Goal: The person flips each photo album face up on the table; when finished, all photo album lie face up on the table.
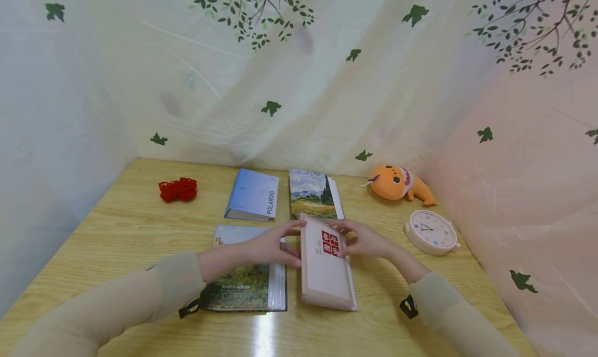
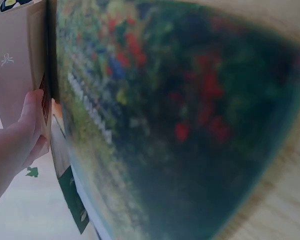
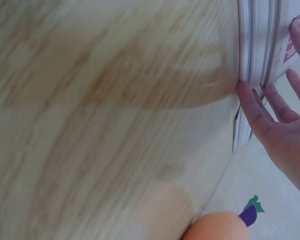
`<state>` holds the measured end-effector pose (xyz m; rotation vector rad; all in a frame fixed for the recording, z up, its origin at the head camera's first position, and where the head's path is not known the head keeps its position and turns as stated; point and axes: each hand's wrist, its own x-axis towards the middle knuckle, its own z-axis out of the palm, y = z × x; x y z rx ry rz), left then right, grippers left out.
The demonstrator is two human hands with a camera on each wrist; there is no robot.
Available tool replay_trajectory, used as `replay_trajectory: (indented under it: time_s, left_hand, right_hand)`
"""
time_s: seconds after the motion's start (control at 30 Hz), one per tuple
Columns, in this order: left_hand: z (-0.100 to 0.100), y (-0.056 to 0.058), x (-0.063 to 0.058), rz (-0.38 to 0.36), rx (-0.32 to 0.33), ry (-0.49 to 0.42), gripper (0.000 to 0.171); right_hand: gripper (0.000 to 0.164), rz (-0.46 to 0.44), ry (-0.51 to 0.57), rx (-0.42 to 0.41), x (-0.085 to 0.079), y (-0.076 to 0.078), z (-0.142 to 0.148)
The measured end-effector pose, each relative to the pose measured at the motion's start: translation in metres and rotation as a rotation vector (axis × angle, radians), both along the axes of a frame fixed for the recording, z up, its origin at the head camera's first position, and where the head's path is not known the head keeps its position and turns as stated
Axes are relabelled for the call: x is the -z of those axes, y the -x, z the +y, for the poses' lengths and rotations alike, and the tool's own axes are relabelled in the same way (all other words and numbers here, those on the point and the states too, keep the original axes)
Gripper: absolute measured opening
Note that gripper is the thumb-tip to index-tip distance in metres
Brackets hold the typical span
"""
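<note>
A pale pink album [image 1: 327, 274] with red square lettering on its cover stands slightly tilted over the middle of the table. At its left side, my left hand [image 1: 271, 245] holds the spine, with fingers near the top corner and the thumb lower down. The right hand [image 1: 366, 238] grips the opposite edge, thumb on the cover; in the right wrist view, the fingers [image 3: 255, 112] reach along the page edges. Just left of it lies a photo album [image 1: 243, 294] with a garden painting, partly covered by my left forearm. That painted cover [image 2: 180, 125] fills much of the left wrist view.
Behind lie a blue Polaroid album [image 1: 252, 193] and an album with a landscape cover [image 1: 310, 193]. Red yarn [image 1: 178, 190] sits at the back left. An orange plush toy [image 1: 392, 183] and a round pink clock [image 1: 431, 232] stand at the right. Printed curtains enclose the table.
</note>
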<state>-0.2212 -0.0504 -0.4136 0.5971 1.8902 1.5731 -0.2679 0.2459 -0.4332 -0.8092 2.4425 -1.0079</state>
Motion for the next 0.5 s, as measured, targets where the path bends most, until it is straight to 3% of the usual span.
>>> replay_trajectory:
  time_s: [0.5]
  left_hand:
    - [0.005,-0.002,0.023,-0.019,-0.025,0.029,0.101]
  right_hand:
    - [0.064,0.049,-0.119,-0.005,-0.007,0.003,0.0]
